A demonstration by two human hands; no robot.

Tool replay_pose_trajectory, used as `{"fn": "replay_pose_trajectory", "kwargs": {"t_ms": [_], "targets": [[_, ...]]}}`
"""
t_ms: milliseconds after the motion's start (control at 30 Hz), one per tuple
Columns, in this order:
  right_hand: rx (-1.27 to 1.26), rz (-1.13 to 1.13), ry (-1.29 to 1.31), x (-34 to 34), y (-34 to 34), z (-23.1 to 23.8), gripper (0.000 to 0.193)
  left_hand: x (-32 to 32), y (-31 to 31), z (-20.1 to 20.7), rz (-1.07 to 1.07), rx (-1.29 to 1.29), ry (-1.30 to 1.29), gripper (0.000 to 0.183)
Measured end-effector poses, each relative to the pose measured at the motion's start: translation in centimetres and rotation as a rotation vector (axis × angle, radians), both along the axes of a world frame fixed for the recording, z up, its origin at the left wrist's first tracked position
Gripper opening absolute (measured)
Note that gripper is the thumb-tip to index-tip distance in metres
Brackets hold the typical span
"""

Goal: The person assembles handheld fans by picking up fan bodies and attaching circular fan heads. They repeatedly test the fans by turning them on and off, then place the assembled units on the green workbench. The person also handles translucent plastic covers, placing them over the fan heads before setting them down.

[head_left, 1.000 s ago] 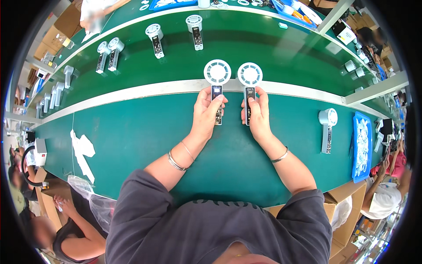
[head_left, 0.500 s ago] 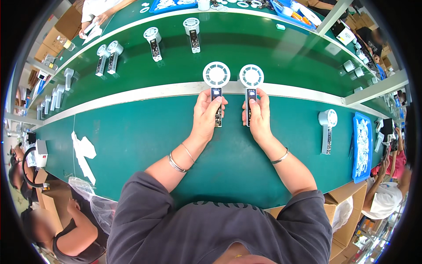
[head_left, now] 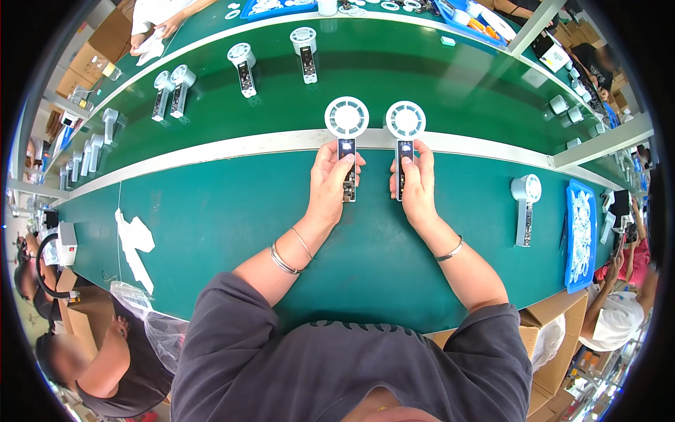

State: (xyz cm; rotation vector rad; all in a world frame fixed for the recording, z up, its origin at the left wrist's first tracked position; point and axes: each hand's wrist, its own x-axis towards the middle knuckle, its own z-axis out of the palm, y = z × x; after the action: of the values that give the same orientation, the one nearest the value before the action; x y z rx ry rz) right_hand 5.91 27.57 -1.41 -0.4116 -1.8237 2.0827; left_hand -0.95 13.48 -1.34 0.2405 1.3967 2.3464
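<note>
We see the left hand wrapped around one handheld fan and the right hand around a second fan, both near the white shelf rail, and we think that a thumb pressing too hard could damage the exposed circuit boards.

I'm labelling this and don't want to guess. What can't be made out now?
Head view:
- Left handheld fan: circuit board partly covered by the left hand.
- Right handheld fan: circuit board partly covered by the right hand.
- White rings in the nearer blue tray: too small and overlapping to count.
- Upper-left blue tray: cut off by the upper edge.
</note>
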Motion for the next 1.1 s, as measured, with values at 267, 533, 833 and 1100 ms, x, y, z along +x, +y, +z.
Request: {"fn": "replay_pose_trajectory", "kwargs": {"t_ms": [267, 533, 833, 1100], "targets": [[-0.005, -0.005, 0.013, 0.13, 0.21, 0.14, 0.039, -0.02, 0.37, -0.12, 0.009, 0.012, 0.025, 0.023], [0.053, -0.021, 0.04, 0.16, 0.21, 0.14, 0.039, 0.1, 0.45, 0.07, 0.022, 0.012, 0.055, 0.022], [0.039, -0.01, 0.079, 0.19, 0.46, 0.08, 0.039, 0.09, 0.67, 0.23, 0.011, 0.0, 0.096, 0.022], [0.032, -0.012, 0.107, 0.19, 0.68, 0.29, 0.043, 0.17, 0.81, 0.44, 0.007, -0.021, 0.11, 0.022]]}}
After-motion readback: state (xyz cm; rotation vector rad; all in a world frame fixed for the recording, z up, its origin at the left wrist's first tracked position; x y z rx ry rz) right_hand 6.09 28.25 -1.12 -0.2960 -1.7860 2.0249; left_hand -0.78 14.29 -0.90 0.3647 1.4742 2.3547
